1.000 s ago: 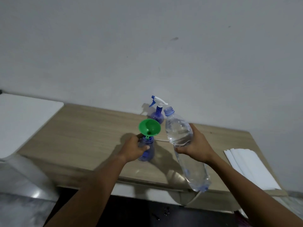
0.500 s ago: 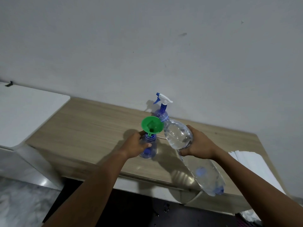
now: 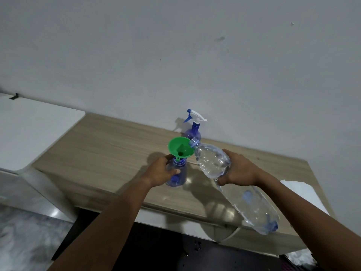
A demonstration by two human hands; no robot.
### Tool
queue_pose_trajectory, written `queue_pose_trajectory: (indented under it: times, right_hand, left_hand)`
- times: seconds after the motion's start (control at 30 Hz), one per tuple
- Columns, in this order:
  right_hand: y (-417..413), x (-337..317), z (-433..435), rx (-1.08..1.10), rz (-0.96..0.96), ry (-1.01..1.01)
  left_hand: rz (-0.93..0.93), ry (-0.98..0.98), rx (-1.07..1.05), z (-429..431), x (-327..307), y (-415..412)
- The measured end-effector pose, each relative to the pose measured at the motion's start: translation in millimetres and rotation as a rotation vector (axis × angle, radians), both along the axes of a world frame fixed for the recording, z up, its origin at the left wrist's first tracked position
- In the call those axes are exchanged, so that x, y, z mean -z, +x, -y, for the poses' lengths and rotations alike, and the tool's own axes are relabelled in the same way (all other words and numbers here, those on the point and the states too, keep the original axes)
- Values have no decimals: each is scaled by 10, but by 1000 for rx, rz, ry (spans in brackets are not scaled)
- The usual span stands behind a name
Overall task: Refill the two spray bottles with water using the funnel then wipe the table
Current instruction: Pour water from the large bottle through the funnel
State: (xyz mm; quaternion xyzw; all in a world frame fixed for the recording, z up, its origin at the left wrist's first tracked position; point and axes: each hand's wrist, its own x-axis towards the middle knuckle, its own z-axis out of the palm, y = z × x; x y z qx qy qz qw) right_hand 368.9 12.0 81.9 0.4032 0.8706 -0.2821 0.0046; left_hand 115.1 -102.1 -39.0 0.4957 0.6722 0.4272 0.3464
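Along the near table edge: the light wooden tabletop (image 3: 109,153) is crossed by both forearms; a broad stretch of wood is shown left of the bottles.
Left margin: a white flat cabinet top (image 3: 33,133) is seen beside the table's end.
Right margin: white folded sheets (image 3: 300,190) are laid near the corner.
Back edge: a blue spray bottle with white trigger head (image 3: 193,132) is stood close to the wall.
Left hand (image 3: 162,172): wrapped around the small open-necked blue spray bottle (image 3: 178,178) at frame centre, with the green plastic funnel (image 3: 180,147) seated in its neck.
Right hand (image 3: 240,169): curled around the large clear plastic water bottle (image 3: 252,204), tilted, its mouth at the funnel's rim.
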Motion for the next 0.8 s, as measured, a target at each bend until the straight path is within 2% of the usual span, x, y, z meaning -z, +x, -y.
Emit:
queue_pose_trajectory:
  times: [0.8]
  right_hand:
    - [-13, -119, -6, -86, 117, 27]
  left_hand:
    - [5, -12, -19, 18, -45, 38]
